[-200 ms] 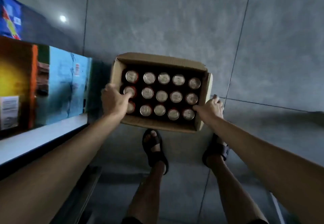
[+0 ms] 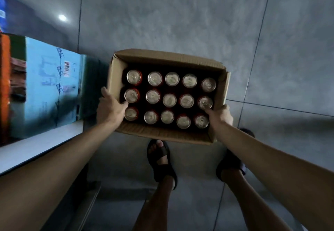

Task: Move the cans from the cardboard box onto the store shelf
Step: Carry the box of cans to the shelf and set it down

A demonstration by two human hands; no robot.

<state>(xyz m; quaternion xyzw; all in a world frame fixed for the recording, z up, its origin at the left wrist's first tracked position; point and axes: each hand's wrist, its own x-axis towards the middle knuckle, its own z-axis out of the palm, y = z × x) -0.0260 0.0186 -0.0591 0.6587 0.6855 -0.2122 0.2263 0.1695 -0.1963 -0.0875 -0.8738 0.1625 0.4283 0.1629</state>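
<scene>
An open cardboard box (image 2: 162, 57) is held above the grey floor in front of me. Inside stand several red cans (image 2: 169, 100) with silver tops, packed in three rows. My left hand (image 2: 110, 108) grips the box's left wall near the front corner, thumb over the rim beside the cans. My right hand (image 2: 219, 117) grips the right wall near the front right corner, fingers curled over the rim and touching a can top. The white store shelf (image 2: 41, 145) runs along the left, just beside my left forearm.
On the shelf sits a light blue carton (image 2: 52, 86) with a barcode, with an orange package (image 2: 4, 86) at the far left. My feet in dark sandals (image 2: 160, 160) stand on the grey tiled floor (image 2: 180, 13) under the box.
The box has shifted slightly right and nearer, and my right hand's fingers now curl further over the right rim. The blue carton appears closer to the box.
</scene>
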